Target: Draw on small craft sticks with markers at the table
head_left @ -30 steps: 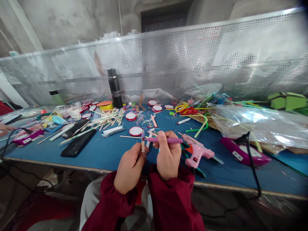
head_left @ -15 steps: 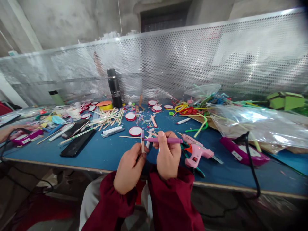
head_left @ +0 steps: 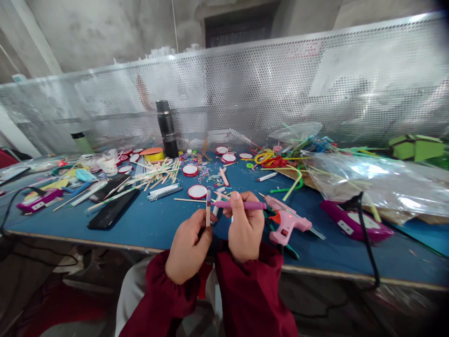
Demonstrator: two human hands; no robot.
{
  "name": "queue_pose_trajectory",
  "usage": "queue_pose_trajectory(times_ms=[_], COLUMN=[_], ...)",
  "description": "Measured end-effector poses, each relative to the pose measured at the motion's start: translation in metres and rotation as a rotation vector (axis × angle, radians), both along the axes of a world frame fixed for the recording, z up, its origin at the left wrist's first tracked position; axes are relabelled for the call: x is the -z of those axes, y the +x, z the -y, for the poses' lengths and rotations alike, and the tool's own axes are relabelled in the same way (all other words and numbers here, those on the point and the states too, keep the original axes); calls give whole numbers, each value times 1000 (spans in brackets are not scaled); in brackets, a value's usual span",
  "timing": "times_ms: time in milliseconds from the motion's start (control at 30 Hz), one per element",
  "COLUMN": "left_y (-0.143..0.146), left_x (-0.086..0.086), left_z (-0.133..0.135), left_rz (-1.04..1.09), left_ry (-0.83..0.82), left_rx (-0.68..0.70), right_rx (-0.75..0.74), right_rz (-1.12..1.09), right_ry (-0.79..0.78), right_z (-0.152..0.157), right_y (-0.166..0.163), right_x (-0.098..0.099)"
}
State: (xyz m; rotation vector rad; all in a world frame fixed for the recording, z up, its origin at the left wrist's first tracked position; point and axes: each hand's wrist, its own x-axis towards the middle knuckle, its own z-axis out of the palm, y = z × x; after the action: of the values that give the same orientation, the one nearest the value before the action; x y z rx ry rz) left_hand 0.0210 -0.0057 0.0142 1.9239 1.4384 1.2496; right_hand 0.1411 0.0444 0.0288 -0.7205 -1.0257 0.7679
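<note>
Between thumb and fingers, my left hand (head_left: 189, 245) pinches a flat wooden craft stick (head_left: 208, 214) upright near the table's front edge. A purple band colours the stick's upper part, with a paler tip above it. My right hand (head_left: 245, 229) is closed around a purple marker pen (head_left: 250, 205), held level. The marker's tip points left and touches the stick at the purple band, or comes very near it. Behind the hands lies a round white disc with a red rim (head_left: 197, 191).
A pink glue gun (head_left: 286, 220) lies right of my right hand. Purple power strips (head_left: 358, 222) sit at both sides. Left are a black phone (head_left: 114, 208), white markers (head_left: 164, 192) and loose craft sticks (head_left: 164, 171). A black bottle (head_left: 167, 128) stands behind, before a perforated metal screen (head_left: 245, 103).
Another person's hand at the far left, by the power strip, has gone out of view. My own hands, the stick and the marker look almost unmoved.
</note>
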Motion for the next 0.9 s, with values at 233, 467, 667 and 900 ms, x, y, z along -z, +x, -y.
queue_pose_trajectory(times_ms=[233,467,667,900], left_y=[0,0,2,2], left_x=[0,0,-2,0], left_z=[-1,0,0,0], left_rz=[3,3,10,23], left_ry=[-1,-7,-11,-30], left_rx=[4,2,-2,1], right_rx=[-1,2,-4,-15], right_rz=[-1,1,-4,10], right_ry=[0,0,9,3], right_z=[0,-1,-1,0], right_y=[0,0,0,1], right_x=[0,1,2,0])
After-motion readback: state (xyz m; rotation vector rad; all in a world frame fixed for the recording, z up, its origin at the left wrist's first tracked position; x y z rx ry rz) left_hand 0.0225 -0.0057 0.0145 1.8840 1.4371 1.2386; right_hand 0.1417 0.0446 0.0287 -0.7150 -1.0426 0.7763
